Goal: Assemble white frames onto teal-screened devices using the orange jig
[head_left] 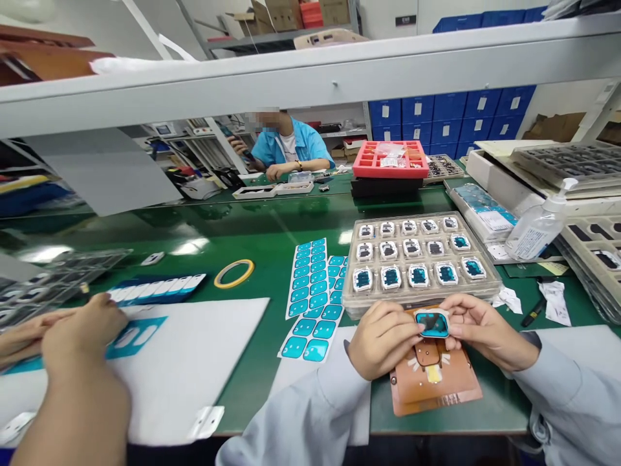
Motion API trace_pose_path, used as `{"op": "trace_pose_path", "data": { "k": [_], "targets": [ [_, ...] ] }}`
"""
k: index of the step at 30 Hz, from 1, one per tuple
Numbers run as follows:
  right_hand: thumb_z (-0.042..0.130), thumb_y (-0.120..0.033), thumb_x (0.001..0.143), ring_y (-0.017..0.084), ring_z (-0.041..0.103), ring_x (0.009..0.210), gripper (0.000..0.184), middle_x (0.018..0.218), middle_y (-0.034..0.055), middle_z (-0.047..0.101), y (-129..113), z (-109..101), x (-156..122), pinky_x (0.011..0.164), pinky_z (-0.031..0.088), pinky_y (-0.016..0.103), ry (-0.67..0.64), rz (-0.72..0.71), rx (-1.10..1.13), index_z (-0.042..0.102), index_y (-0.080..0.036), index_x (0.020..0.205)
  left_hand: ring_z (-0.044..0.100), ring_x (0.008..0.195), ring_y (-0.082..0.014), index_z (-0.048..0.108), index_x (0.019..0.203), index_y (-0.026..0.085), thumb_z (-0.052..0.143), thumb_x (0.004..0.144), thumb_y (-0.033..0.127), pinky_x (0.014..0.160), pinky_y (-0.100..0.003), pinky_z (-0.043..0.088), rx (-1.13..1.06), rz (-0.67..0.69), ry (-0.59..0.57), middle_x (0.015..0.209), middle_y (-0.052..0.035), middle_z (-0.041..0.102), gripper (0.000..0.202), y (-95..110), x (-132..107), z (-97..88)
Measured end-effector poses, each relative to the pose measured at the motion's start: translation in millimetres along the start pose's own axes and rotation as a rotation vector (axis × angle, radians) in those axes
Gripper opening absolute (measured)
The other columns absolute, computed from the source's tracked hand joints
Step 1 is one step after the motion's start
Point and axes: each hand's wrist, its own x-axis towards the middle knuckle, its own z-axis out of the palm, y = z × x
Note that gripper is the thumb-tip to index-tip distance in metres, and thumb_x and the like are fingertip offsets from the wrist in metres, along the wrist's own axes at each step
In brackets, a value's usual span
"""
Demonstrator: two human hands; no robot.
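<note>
Between my hands is a white-rimmed, rounded-square watch housing (433, 323) with teal film on its dark face. My left hand (385, 336) grips its left edge, fingers bent onto the face. On the other side, my right hand (478, 329) pinches the right edge between thumb and fingers. Just below lies a brown jig plate (431, 391) with a yellow patch. Behind my hands stands a clear plastic tray (350, 294) with rows of similar housings, several bearing teal film. Sheets of teal rounded-square stickers (310, 278) lie to the left.
At the left, a co-worker's hands (85, 323) work over a white mat (194, 349). A yellow tape roll (233, 274) lies on the green table. Rightward are a pump bottle (538, 226), a black marker (533, 312) and stacked trays (589, 259). A shelf beam (310, 74) crosses overhead; another person sits beyond.
</note>
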Motion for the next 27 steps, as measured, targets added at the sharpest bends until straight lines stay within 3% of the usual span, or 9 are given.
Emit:
{"op": "trace_pose_path", "data": {
  "k": [4,8,14,17,20,23,25,27],
  "targets": [
    [0.077,-0.043,0.08,0.016,0.071,0.064,0.031,0.07,0.0028,0.07,2,-8,0,0.061,0.059,0.026,0.013,-0.137,-0.378,0.066,-0.018,0.095,0.058,0.079,-0.0175,0.059,0.109,0.017,0.051,0.093,0.015,0.07,-0.031,0.05,0.005,0.01,0.029,0.085,-0.005,0.071,0.018,-4,0,0.8],
    [0.069,-0.055,0.082,0.022,0.072,0.072,0.037,0.088,0.009,0.073,-17,-14,6,0.066,0.061,0.036,0.064,-0.31,-0.761,0.068,-0.018,0.09,0.058,0.074,-0.0164,0.059,0.108,0.016,0.049,0.091,0.011,0.068,-0.03,0.049,-0.031,0.049,0.042,0.081,-0.0054,0.069,0.02,-6,-1,2.9],
    [0.064,-0.034,0.086,0.026,0.068,0.08,0.016,0.092,0.0095,0.073,-70,-21,44,0.077,0.055,0.043,0.251,-0.467,-1.224,0.071,-0.022,0.093,0.059,0.067,-0.0161,0.06,0.1,0.016,0.049,0.09,0.013,0.061,-0.029,0.045,0.012,0.094,0.082,0.074,-0.0042,0.068,0.015,-9,-2,4.7],
    [0.057,-0.023,0.084,0.03,0.068,0.089,0.015,0.095,0.0117,0.073,-80,-29,72,0.084,0.051,0.045,0.285,-0.489,-1.43,0.072,-0.02,0.089,0.059,0.065,-0.0159,0.06,0.1,0.016,0.049,0.089,0.013,0.06,-0.028,0.045,0.028,0.081,0.108,0.072,-0.0044,0.068,0.017,-11,-3,6.5],
    [0.057,-0.021,0.081,0.03,0.069,0.088,0.015,0.092,0.0118,0.074,-79,-39,90,0.079,0.052,0.04,0.27,-0.475,-1.583,0.071,-0.019,0.081,0.058,0.06,-0.0146,0.062,0.097,0.018,0.05,0.088,0.016,0.056,-0.027,0.043,0.062,0.059,0.117,0.066,-0.0023,0.066,0.016,-14,-8,5.6],
    [0.056,-0.028,0.082,0.026,0.069,0.077,0.017,0.088,0.0103,0.074,-84,-53,93,0.073,0.052,0.035,0.264,-0.461,-1.668,0.071,-0.019,0.082,0.057,0.056,-0.0137,0.064,0.092,0.02,0.049,0.09,0.027,0.055,-0.026,0.043,0.166,-0.115,0.144,0.062,-0.0006,0.063,0.016,-24,-18,-8.5],
    [0.051,-0.036,0.086,0.025,0.068,0.077,0.026,0.092,0.0109,0.074,-92,-67,92,0.074,0.052,0.036,0.294,-0.453,-1.692,0.071,-0.019,0.087,0.06,0.064,-0.016,0.063,0.097,0.017,0.037,0.096,0.03,0.063,-0.03,0.048,0.306,-0.395,0.212,0.071,-0.0049,0.065,0.028,-35,-29,-28.0],
    [0.048,-0.04,0.087,0.03,0.068,0.087,0.032,0.1,0.0154,0.072,-99,-86,93,0.08,0.051,0.041,0.336,-0.426,-1.707,0.069,-0.017,0.092,0.063,0.086,-0.0215,0.059,0.11,0.013,0.028,0.099,0.029,0.079,-0.038,0.05,0.47,-0.74,0.268,0.092,-0.0128,0.067,0.036,-49,-40,-51.4]
  ]
}}
